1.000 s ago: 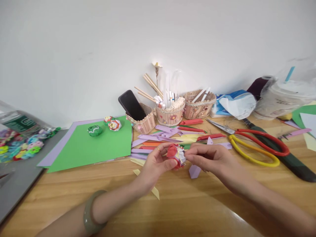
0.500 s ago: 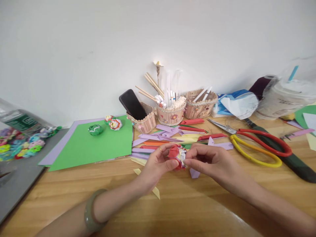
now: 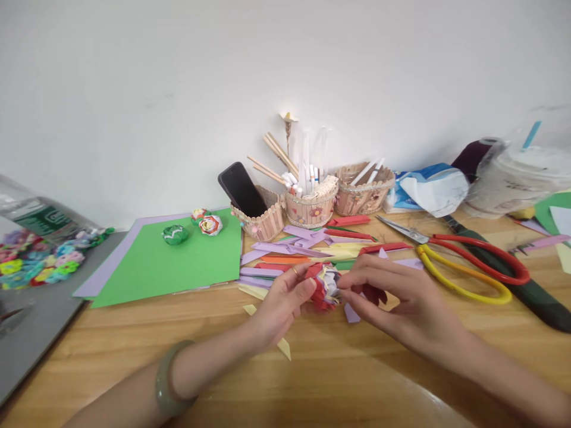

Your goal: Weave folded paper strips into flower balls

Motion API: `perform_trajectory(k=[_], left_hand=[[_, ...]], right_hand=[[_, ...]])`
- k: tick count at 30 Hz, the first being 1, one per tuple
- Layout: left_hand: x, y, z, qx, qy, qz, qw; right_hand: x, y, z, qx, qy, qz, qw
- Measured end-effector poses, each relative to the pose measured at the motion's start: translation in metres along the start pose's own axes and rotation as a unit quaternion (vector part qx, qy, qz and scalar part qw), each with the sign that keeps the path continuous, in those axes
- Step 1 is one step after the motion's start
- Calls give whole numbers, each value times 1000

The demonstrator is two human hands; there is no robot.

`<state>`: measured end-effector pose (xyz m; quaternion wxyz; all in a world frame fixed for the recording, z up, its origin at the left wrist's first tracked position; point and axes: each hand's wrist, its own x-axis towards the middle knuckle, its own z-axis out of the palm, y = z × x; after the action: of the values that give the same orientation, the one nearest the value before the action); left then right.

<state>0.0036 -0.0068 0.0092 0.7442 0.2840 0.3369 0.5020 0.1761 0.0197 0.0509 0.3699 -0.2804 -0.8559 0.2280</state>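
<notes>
The left hand (image 3: 281, 306) grasps the paper ball (image 3: 325, 286) above the surface (image 3: 250, 392), near the paper strips (image 3: 307, 236). The right hand (image 3: 397, 294) has its fingertips at the ball's side, seemingly pinching it, though its grip is partly hidden.

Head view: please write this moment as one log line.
left hand: gripping red-and-white paper ball | right hand: fingertips at its white side | phone: leaning in wooden basket | scissors: untouched
</notes>
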Motion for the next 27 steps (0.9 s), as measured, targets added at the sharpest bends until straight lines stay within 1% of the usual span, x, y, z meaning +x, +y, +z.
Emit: perform_trajectory(k=[2,3,5,6,7,8,9,10,11,12,14,16,17,19,22,24,27], left_hand=[[0,0,1,11,7,-8,1000],[0,0,1,18,11,-15,1000],[0,0,2,24,17,-29,999],[0,0,2,22,18,-33,999],[0,0,2,19,20,-34,999],[0,0,2,15,21,-33,999],[0,0,1,13,23,-30,999],[0,0,1,12,22,-26,999],[1,0,1,11,22,-22,999],[1,0,0,11,20,-19,1000],[1,1,0,12,14,-16,1000],[1,1,-1,15,8,-18,1000],[1,1,-1,15,7,-18,1000],[1,1,-1,13,6,-19,1000],[0,1,0,12,12,-20,1000],[0,1,0,16,17,-22,999],[0,1,1,20,23,-24,999]], right_hand=[[-5,4,3,-78,22,-52,995],[-7,5,4,-136,35,-87,986],[-13,8,5,-247,48,-161,954],[-14,9,5,-279,49,-186,941],[-15,9,5,-282,49,-195,938],[-14,9,4,-256,47,-183,948],[-12,8,3,-209,43,-153,965],[-9,6,1,-147,33,-108,983],[-6,4,-2,-80,8,-59,995],[-2,3,-4,-23,-22,-14,999],[5,0,-7,52,-80,55,994],[8,-1,-9,80,-103,89,987],[8,0,-9,82,-102,93,987],[7,1,-7,63,-86,76,991],[2,3,-4,-1,-55,12,998],[0,4,-2,-46,-38,-28,998],[-2,4,-1,-94,-28,-59,993]])
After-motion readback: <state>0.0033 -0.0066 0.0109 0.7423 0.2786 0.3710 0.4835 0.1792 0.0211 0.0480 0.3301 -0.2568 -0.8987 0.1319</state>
